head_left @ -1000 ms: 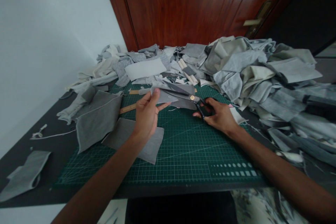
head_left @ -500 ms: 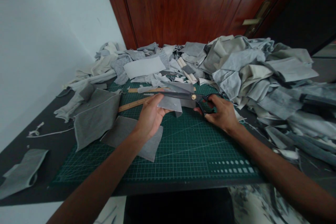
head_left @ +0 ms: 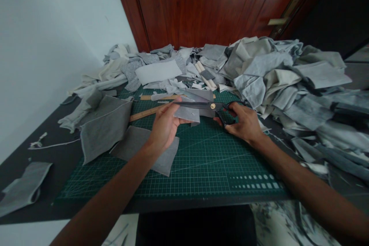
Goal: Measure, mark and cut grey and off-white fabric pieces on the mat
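Note:
My left hand (head_left: 166, 125) pinches a small piece of grey fabric (head_left: 187, 114) above the cutting mat, thumb on top and fingers below. My right hand (head_left: 243, 122) has its fingers through the black handles of a pair of scissors (head_left: 212, 106). The blades point left across the fabric, and their tips reach my left thumb. Whether the blades are fully closed is hard to make out. Another grey scrap (head_left: 207, 112) lies behind the blades. Under my left forearm a flat grey fabric piece (head_left: 164, 157) rests on the green cutting mat (head_left: 201, 161).
Wooden rulers (head_left: 145, 113) lie left of my hand. Larger grey fabric pieces (head_left: 106, 128) sit at the mat's left side. A big heap of scraps (head_left: 259, 69) rises on the right and runs along the back below a wooden door (head_left: 201, 7).
The scissor blades have come together along the fabric's far edge. The held fabric lies flatter, its hanging corner less visible. Both hands stay in nearly the same place.

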`<action>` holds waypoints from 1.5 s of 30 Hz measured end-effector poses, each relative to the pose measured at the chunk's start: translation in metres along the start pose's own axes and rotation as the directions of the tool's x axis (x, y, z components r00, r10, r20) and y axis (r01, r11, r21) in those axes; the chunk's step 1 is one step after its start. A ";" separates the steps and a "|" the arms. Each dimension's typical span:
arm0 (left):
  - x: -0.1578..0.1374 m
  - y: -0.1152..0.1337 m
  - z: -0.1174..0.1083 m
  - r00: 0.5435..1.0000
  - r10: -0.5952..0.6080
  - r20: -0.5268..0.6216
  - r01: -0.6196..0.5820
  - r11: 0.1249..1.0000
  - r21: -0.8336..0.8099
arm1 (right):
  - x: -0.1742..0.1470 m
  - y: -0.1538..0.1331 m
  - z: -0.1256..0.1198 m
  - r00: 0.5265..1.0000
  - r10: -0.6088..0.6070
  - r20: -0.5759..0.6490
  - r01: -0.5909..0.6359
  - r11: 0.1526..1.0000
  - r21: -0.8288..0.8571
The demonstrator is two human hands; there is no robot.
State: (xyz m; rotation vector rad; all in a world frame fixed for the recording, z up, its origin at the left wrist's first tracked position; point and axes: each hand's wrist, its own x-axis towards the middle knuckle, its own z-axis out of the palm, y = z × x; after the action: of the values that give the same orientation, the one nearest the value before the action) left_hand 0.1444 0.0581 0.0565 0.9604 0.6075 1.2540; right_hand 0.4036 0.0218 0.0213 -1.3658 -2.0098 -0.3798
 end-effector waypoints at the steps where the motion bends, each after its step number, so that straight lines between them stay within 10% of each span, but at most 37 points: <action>1: 0.000 0.000 0.000 1.000 -0.001 0.004 0.001 1.000 0.005 | 0.000 0.000 0.000 1.000 0.001 0.004 -0.001 1.000 -0.002; 45: 0.007 -0.006 -0.007 0.995 0.095 -0.009 -0.095 0.994 0.050 | 0.001 -0.004 -0.007 0.995 0.099 -0.016 -0.096 0.989 0.115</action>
State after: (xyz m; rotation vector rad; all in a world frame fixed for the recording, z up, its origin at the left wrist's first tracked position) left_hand 0.1433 0.0665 0.0486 1.0335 0.6101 1.3349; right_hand 0.4018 0.0170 0.0277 -1.3762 -1.9085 -0.2310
